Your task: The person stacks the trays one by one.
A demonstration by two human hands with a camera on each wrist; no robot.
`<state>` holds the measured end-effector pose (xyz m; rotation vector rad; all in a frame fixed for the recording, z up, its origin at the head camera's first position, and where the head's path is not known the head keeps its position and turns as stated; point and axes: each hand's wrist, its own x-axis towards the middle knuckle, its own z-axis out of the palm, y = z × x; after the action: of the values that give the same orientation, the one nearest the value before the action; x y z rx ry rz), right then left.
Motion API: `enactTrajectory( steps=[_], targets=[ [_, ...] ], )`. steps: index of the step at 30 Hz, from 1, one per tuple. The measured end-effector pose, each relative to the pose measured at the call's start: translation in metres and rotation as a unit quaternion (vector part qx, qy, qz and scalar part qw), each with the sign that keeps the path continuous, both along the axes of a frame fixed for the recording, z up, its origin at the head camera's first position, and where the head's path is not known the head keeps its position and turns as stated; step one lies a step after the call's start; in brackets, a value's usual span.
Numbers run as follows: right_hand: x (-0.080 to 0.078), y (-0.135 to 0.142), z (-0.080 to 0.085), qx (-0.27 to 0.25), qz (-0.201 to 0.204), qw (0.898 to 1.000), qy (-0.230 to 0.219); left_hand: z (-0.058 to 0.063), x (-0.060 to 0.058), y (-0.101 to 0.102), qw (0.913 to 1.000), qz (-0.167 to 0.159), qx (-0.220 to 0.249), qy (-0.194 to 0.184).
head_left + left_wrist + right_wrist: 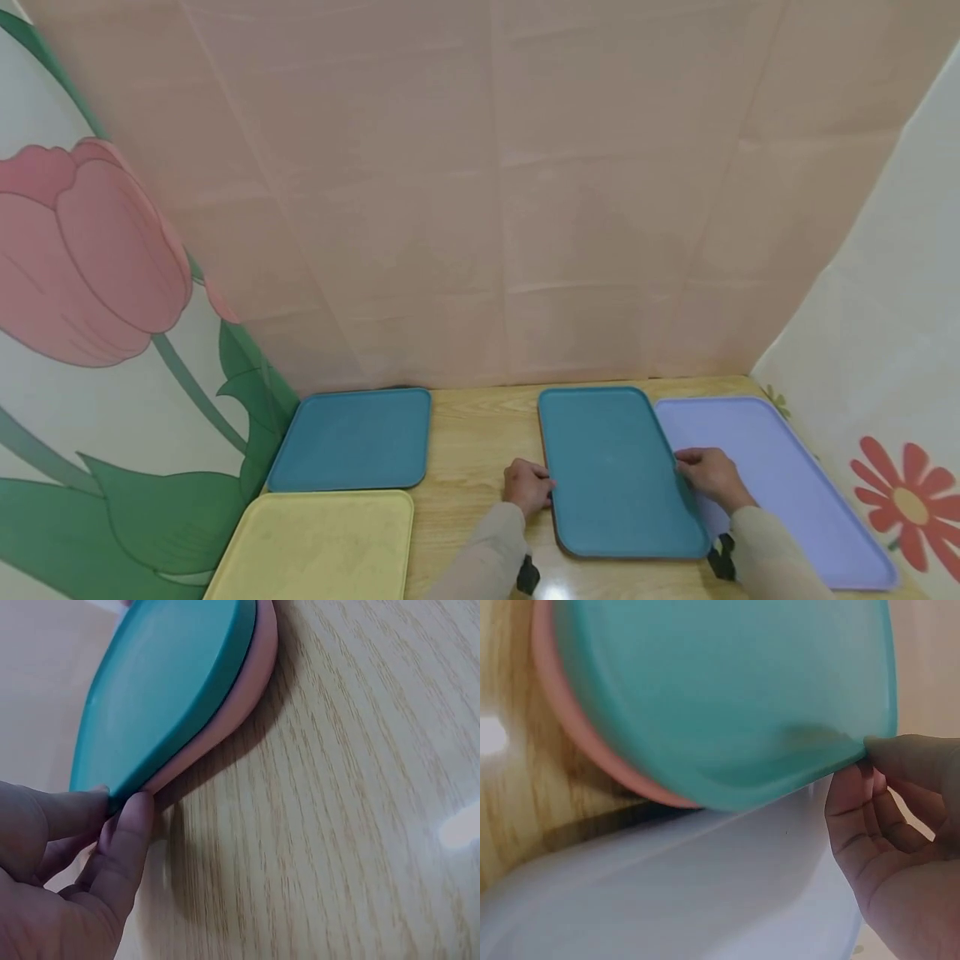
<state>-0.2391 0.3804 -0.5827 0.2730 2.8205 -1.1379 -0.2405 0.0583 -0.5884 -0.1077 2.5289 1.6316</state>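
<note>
A teal tray (618,475) lies between my two hands, right of the table's middle. Under it sits a pink tray (244,690), mostly hidden, its rim showing in both wrist views. My left hand (528,485) pinches the teal tray's left edge, thumb on top and fingers below. At the opposite edge, my right hand (716,479) pinches the rim between thumb and fingers. That right side overlaps a lavender tray (795,500), which lies beneath the right hand. Whether the left fingers also touch the pink tray, I cannot tell.
On the left of the wooden table (480,433) lie another teal tray (352,437) and, nearer, a yellow tray (315,542). A plain pinkish sheet (487,208) stands behind. Flower-printed panels border the left and right sides.
</note>
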Motion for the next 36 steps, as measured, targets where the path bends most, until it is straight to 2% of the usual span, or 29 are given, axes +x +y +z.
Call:
enactTrajectory(
  steps=[6, 18, 26, 36],
  targets=[
    [0.000, -0.002, 0.001, 0.011, 0.005, 1.000, 0.011, 0.000, 0.000, -0.001, 0.9999, 0.002, 0.010, -0.004],
    [0.001, -0.008, 0.005, -0.005, 0.012, 1.000, 0.008, 0.000, -0.004, -0.007, 0.9998, 0.002, 0.011, -0.017],
    [0.000, -0.012, 0.004, 0.000, 0.020, 1.000, 0.014, 0.002, -0.001, -0.013, 1.0000, -0.002, -0.002, -0.008],
    [0.002, -0.023, 0.005, 0.001, 0.022, 1.000, 0.008, -0.001, -0.001, -0.027, 0.9999, -0.007, 0.014, 0.000]
  ],
)
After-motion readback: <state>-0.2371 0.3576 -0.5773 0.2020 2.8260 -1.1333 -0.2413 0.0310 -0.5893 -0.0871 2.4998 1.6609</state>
